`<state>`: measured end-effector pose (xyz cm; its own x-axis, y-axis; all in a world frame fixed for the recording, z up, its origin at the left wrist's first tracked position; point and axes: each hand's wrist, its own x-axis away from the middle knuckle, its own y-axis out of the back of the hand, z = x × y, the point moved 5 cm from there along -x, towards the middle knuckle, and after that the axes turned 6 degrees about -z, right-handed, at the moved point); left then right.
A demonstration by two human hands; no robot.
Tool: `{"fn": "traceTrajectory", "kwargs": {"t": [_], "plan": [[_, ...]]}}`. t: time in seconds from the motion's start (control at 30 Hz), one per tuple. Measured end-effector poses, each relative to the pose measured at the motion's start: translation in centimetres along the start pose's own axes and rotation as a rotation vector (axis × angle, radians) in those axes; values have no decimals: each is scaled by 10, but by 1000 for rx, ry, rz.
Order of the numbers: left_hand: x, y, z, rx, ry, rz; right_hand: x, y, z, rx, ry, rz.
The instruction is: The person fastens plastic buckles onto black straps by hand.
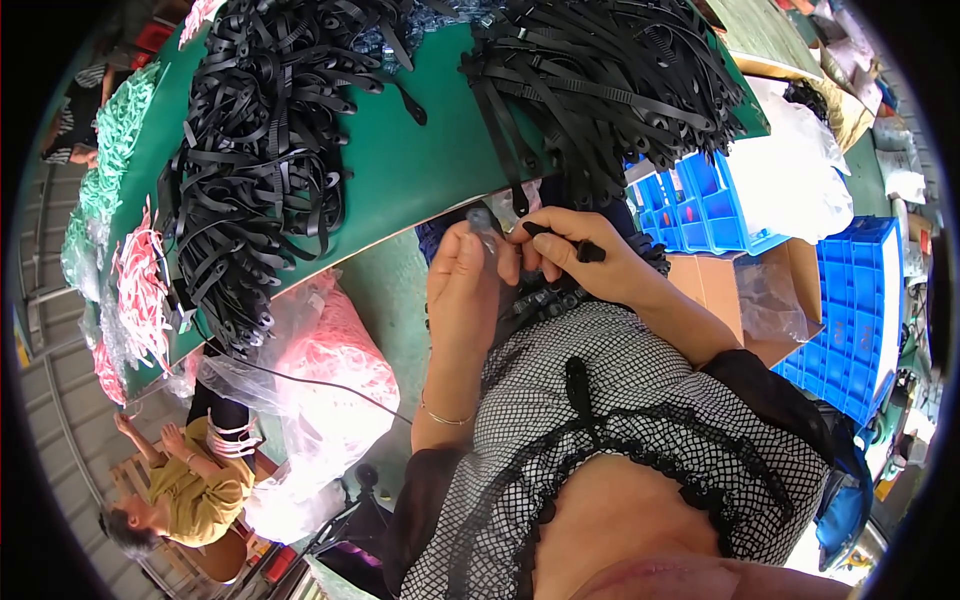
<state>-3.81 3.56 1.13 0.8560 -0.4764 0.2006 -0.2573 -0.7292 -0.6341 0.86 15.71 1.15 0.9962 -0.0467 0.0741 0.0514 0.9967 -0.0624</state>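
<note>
Close to the table's front edge, my two hands are held together in front of my chest. My left hand (pixel 465 275) pinches a small translucent grey plastic piece (pixel 481 219) between thumb and fingers; its exact kind is too small to tell. My right hand (pixel 590 255) grips a short black strap (pixel 590 251), whose end pokes out past the fingers. Its other end points toward the plastic piece, but whether they touch is hidden by my fingers. More black straps (pixel 600 85), some with ridged teeth, are heaped at the table's right edge, just beyond my hands.
A second heap of black straps (pixel 265 150) covers the left of the green table (pixel 420 130). Small clear parts (pixel 430 15) lie at its far edge. Blue crates (pixel 845 320) and a cardboard box (pixel 705 290) stand right. Pink bags (pixel 335 350) and a co-worker (pixel 205 475) are at left.
</note>
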Motion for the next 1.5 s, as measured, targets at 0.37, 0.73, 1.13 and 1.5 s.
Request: {"fn": "traceTrajectory", "kwargs": {"t": [0.37,0.73,1.13,1.5], "plan": [[6,-3,18,16,73,64,7,-6,33,516,509,-241],[9,-5,21,155,114,58,15,-10,40,717,775,-267],[12,-3,23,3,142,-87,11,-9,39,619,610,-269],[13,0,-6,-739,-226,-62,3,-5,25,454,397,-156]]}}
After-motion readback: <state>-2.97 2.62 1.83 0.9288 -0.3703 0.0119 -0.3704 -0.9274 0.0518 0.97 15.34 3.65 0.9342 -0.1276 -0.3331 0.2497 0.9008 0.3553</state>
